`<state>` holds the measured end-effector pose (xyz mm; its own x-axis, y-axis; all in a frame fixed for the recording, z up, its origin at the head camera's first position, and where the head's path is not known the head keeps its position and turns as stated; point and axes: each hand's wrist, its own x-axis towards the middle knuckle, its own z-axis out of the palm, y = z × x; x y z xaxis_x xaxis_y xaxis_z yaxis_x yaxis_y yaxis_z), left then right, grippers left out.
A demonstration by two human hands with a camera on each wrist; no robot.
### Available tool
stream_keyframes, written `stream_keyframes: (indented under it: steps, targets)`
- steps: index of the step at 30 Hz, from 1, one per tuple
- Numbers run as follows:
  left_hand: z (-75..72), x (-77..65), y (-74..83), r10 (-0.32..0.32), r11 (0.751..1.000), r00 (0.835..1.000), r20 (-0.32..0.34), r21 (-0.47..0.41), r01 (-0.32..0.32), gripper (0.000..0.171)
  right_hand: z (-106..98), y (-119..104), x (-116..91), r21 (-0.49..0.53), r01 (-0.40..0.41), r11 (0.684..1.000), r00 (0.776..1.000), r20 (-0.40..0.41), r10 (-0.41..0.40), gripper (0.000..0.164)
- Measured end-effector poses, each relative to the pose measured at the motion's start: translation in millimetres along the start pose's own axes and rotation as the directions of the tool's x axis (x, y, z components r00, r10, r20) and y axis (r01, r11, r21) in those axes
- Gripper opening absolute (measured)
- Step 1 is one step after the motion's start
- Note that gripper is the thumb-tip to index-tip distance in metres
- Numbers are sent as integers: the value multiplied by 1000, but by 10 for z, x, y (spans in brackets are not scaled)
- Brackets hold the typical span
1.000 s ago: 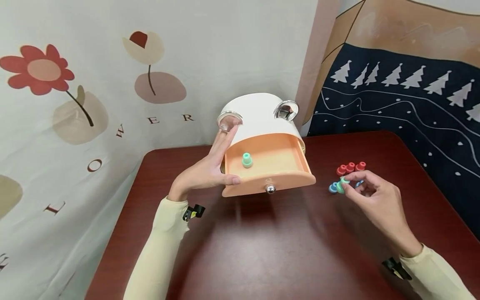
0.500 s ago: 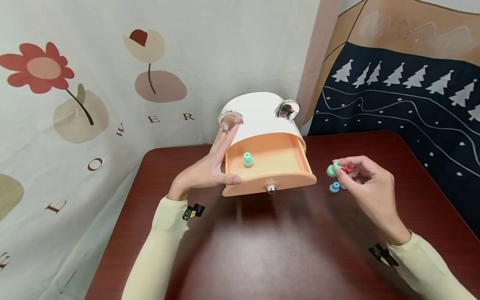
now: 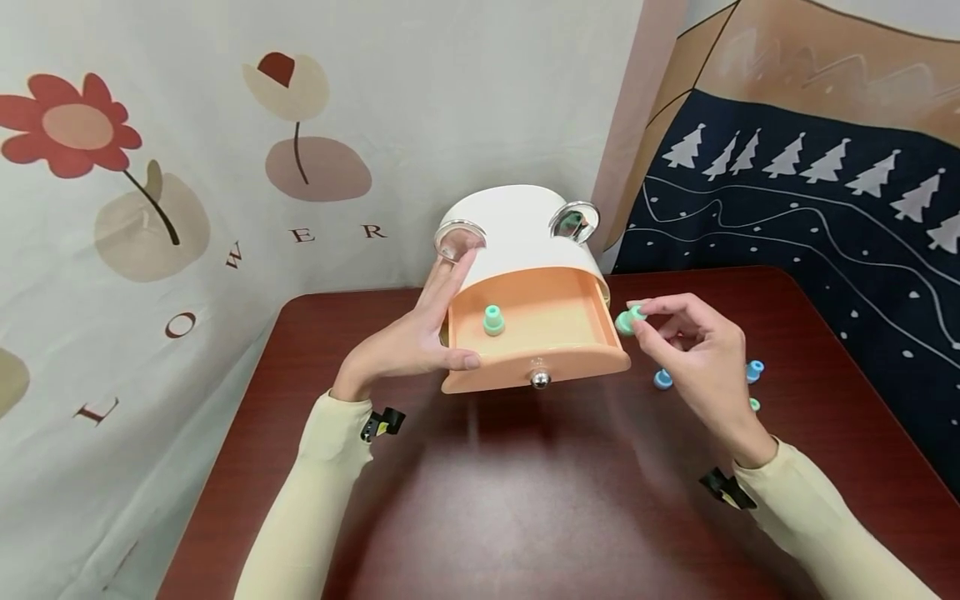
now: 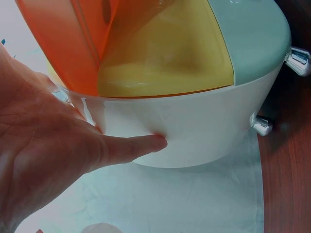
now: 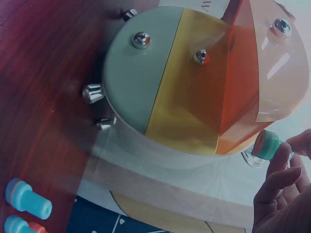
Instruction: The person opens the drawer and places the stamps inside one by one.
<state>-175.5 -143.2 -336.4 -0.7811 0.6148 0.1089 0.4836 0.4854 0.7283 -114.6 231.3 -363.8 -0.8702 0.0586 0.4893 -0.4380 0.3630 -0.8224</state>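
Note:
A small white drawer cabinet [image 3: 517, 221] with two chrome rings on top stands at the table's back, its peach top drawer [image 3: 555, 369] pulled out. Inside the drawer, towards its left side, a green toy stamp [image 3: 492, 321] sits upright. My left hand [image 3: 408, 342] lies along the cabinet's left side, its thumb at the drawer front's corner. In the left wrist view one straight finger [image 4: 138, 146] presses the white side wall. Between thumb and fingertips, my right hand [image 3: 697, 354] pinches another green toy stamp [image 5: 266, 144] just right of the drawer's right edge.
Blue stamps [image 3: 662, 380] stand on the dark red table [image 3: 480, 500] around the right hand, and a red stamp [image 5: 36, 227] shows in the right wrist view. Part of a green stamp [image 3: 753, 404] shows beside the wrist. Printed cloths [image 3: 420, 108] hang behind the table.
My right hand has carried the green stamp leftward, away from the other stamps, to the drawer's right side. The left hand keeps its place on the cabinet.

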Motion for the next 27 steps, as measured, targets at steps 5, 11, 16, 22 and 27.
stream_keyframes:
  steps: [5, 11, 16, 22, 27]
  targets:
    - [-4, 3, 13, 12, 1000, 1000, -4, -5, -12, 136, 23, -26, 70, 4, -25, 1000, 999, 28, 25, 26]
    - [2, 16, 11, 41, 999, 999, -7, 6, -41, 138, 62, -54, 149, -13, -15, 1000, 999, 33, 16, 26]
    - [-6, 16, 7, 31, 999, 999, -11, 9, -30, 139, 137, -119, 220, -6, 18, 1000, 998, 59, -18, 26]
    - [9, 16, 1, 44, 999, 999, -5, 3, -44, 138, 239, -187, 306, -30, 10, 999, 989, 146, -6, 23]
    - [14, 19, -3, 42, 999, 999, -10, 7, -41, 138, 307, -213, 387, -71, 11, 997, 975, 223, 5, 20]
